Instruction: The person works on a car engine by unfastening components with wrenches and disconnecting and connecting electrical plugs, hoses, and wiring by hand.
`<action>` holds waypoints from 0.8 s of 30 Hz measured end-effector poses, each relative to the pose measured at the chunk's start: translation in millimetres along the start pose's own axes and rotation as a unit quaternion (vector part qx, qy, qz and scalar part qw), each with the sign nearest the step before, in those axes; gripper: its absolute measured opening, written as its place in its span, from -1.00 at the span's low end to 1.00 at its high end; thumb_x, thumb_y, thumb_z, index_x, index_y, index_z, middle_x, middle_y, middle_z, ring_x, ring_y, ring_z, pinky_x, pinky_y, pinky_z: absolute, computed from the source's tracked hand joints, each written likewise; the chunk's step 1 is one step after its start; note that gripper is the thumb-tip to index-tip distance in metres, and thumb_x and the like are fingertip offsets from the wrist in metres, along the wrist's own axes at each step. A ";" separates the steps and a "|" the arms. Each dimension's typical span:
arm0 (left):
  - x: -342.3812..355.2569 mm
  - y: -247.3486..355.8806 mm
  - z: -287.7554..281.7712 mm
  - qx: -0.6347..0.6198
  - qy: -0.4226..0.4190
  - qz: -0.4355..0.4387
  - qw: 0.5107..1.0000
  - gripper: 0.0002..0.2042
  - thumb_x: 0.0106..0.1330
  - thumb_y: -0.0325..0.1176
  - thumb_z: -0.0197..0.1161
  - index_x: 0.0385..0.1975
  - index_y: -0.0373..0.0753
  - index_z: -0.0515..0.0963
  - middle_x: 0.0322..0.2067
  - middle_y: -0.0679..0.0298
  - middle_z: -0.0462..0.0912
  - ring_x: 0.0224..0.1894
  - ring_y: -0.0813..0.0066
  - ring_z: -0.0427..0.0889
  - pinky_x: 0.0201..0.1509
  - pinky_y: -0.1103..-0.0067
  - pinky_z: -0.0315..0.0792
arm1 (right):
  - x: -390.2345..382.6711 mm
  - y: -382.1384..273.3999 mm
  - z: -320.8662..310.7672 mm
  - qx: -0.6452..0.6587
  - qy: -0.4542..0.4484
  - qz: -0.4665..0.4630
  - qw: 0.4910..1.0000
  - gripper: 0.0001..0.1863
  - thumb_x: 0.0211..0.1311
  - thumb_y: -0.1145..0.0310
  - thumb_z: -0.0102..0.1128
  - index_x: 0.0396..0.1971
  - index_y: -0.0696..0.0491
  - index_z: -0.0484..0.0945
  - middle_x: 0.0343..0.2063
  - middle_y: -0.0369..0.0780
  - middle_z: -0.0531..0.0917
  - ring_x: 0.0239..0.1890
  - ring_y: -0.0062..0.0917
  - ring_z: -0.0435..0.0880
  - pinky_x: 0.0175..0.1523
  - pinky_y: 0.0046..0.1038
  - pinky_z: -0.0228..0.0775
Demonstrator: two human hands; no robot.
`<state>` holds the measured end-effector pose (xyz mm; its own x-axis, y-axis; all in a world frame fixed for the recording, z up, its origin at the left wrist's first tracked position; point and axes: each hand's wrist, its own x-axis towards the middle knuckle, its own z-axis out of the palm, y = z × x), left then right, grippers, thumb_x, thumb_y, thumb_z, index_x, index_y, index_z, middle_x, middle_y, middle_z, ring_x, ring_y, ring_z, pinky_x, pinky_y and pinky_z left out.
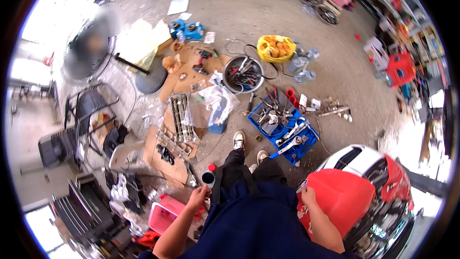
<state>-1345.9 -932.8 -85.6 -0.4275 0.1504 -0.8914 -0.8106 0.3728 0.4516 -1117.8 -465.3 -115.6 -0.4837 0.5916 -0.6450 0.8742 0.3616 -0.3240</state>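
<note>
My left hand (199, 195) is closed at the side of a small round cup (208, 178) with a dark inside, held at hip height. A red cap (212, 167) shows just beyond the cup. My right hand (308, 194) hangs by the edge of a red cover (341, 194) draped over the front of a white car (357, 159). Its fingers are curled; whether they grip anything is hidden. Ahead of my feet lies an open blue tool case (312, 139) with ratchets and sockets. Left of it, long metal engine parts (181, 117) rest on cardboard (175, 171).
A metal bowl (227, 82) of hand tools and a yellow bag (264, 53) stand farther ahead. At left are a floor fan (91, 45), folding chairs (91, 103) and a pink container (160, 218). A cordless drill (202, 61) lies on cardboard. Shelves (407, 9) line the right.
</note>
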 end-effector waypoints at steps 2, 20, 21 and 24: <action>-22.6 -24.1 5.3 -0.028 0.117 0.049 0.991 -0.63 0.47 -0.05 -0.03 -0.32 -0.26 0.51 -0.48 0.30 0.58 -0.45 0.52 0.57 -0.37 0.61 0.44 | 37.2 -49.4 -39.3 -0.029 0.014 -0.068 0.997 -0.53 0.34 0.05 0.01 -0.47 0.22 0.55 -0.53 0.06 0.59 -0.39 -0.03 0.60 -0.30 -0.16 0.35; -236.0 -36.6 212.4 -0.199 0.229 0.334 0.892 -0.77 0.40 -0.26 0.11 -0.17 -0.32 0.50 -0.35 0.14 0.61 -0.27 0.40 0.57 -0.15 0.52 0.41 | -200.2 -287.5 -25.5 0.188 -0.567 -0.377 0.708 -0.63 0.49 0.18 -0.15 -0.22 0.21 0.49 -0.39 -0.14 0.64 -0.24 -0.43 0.65 0.00 -0.40 0.48; -244.6 -47.2 212.8 -0.232 0.285 0.353 0.861 -0.78 0.42 -0.27 0.08 -0.26 -0.33 0.53 -0.47 0.18 0.62 -0.39 0.45 0.57 -0.24 0.54 0.41 | -199.5 -286.9 -21.7 0.199 -0.575 -0.336 0.719 -0.69 0.46 0.23 -0.08 -0.21 0.19 0.49 -0.39 -0.15 0.63 -0.24 -0.40 0.67 -0.03 -0.38 0.51; -261.9 -93.5 200.6 -0.258 0.326 0.319 0.852 -0.75 0.41 -0.25 0.10 -0.31 -0.34 0.56 -0.46 0.16 0.64 -0.38 0.44 0.60 -0.25 0.53 0.44 | -204.5 -277.8 -6.2 0.208 -0.583 -0.271 0.737 -0.77 0.42 0.28 -0.01 -0.20 0.16 0.47 -0.35 -0.14 0.63 -0.29 -0.39 0.69 -0.19 -0.45 0.58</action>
<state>-1077.8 -823.4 98.2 -0.8421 -0.4307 -0.3247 -0.3270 -0.0712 0.9424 -1262.0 -682.3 110.6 -0.6143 -0.6683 -0.4196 0.6200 -0.0798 -0.7805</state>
